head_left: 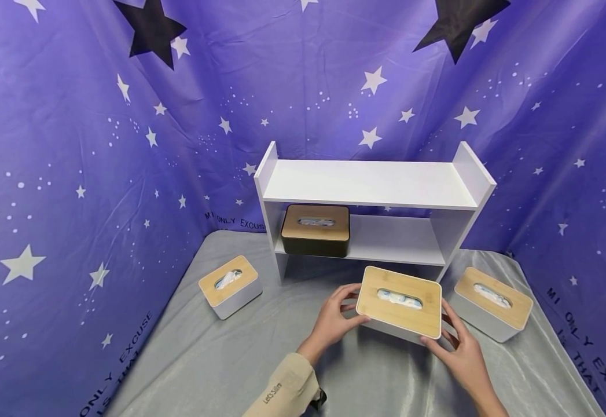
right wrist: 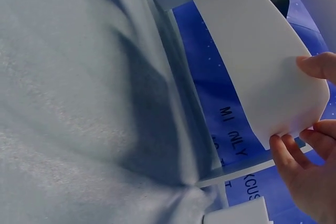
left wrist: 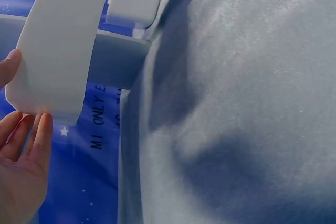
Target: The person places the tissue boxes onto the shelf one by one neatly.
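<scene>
A white tissue box with a light wooden lid (head_left: 399,317) is gripped between my two hands in front of the white shelf unit (head_left: 365,180). In the head view, my left hand (head_left: 332,317) holds its left end, thumb at the near corner and fingers along the side. My right hand (head_left: 461,346) grips the opposite end the same way. The right wrist view shows the white box's side (right wrist: 257,61) raised over the cloth, which bears a shadow. Tissue shows in the lid's oval slot.
A dark tissue box (head_left: 315,237) with a wooden lid sits at the left of the middle shelf. White tissue boxes stand on the grey cloth (head_left: 188,359), one at left (head_left: 235,292) and one at right (head_left: 492,307), close to my right hand. A purple star-patterned curtain (head_left: 323,69) hangs behind.
</scene>
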{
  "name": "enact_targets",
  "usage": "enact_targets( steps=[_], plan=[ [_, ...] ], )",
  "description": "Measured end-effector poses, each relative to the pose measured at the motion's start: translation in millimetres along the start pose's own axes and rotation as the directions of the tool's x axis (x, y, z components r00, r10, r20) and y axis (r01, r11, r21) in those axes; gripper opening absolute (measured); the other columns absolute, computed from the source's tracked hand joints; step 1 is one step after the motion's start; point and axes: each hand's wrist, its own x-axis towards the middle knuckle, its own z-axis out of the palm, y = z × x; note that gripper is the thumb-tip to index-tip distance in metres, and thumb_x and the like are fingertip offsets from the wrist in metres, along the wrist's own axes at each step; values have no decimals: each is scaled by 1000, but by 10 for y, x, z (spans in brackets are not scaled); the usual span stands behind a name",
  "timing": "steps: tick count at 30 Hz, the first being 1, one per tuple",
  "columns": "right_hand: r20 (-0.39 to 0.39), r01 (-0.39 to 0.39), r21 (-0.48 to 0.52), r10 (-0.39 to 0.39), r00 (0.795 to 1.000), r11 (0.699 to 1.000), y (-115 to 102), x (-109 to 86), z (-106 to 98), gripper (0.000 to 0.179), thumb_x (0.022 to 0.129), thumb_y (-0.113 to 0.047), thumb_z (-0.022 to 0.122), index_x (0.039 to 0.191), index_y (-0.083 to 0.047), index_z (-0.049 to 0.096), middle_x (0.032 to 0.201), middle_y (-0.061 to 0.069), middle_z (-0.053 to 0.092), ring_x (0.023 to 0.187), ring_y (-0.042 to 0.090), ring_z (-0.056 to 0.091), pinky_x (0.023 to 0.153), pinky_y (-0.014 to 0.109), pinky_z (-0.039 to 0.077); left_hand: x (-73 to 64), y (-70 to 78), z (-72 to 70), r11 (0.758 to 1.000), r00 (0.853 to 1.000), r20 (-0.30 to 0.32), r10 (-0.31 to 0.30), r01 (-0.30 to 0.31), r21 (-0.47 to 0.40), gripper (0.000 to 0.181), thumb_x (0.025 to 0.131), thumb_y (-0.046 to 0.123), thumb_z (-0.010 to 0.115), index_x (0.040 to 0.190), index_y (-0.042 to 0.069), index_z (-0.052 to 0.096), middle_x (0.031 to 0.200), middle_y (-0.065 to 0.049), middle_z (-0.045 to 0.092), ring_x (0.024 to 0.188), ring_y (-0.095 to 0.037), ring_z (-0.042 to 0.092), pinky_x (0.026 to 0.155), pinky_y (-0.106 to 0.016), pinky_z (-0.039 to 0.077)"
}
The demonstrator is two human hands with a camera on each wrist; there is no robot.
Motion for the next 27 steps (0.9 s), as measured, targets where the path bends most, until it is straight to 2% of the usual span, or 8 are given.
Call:
enact_targets(
  steps=[4,9,13,16,22,27],
  plan=[
    [-13,14,5,-14,1000,1000,-25,22,-14,92,82,-8,82,158,-18,31,154,14,42,113,-23,35,89,-9,35,14,32,-18,1000,1000,-12,17,-17,-19,69,79,14,85,141,15,55,138,-8,58,122,-27,61,96,-27,58],
    [-35,51,27,-50,998,998,-84,50,-33,91,81,-5,81,157,-17,33,150,12,46,114,-20,37,89,-8,36,29,90,-45,999,999,-24,47,-48,-13,69,79,14,85,142,15,54,138,-8,57,122,-24,61,94,-20,57],
    [-44,75,43,-73,996,996,-115,79,-55,91,80,-2,81,157,-17,34,145,-9,47,115,-17,39,90,-7,37,48,131,-60,998,997,-41,62,-62,-10,69,79,14,85,141,15,55,138,-8,57,121,-21,62,93,-19,57],
    [-56,106,66,-102,993,992,-130,106,-77,91,79,3,80,156,-14,35,145,-18,44,116,-15,41,90,-5,37,72,158,-63,997,995,-55,78,-79,-9,69,78,14,85,141,15,55,138,-8,57,120,-21,62,92,-20,58],
    [-82,162,90,-155,985,983,-166,153,-97,91,76,9,80,154,-11,38,136,-28,45,116,-13,45,92,-4,37,117,248,-98,994,991,-76,109,-110,-15,69,78,12,86,140,11,56,137,-9,58,120,-23,63,92,-22,59],
    [-82,172,107,-164,983,979,-225,192,-104,90,77,9,79,154,-11,38,132,-29,46,117,-14,45,91,-4,37,150,285,-133,991,989,-79,124,-128,-40,68,78,10,85,140,10,56,137,-11,58,121,-26,62,93,-24,59]
  ],
)
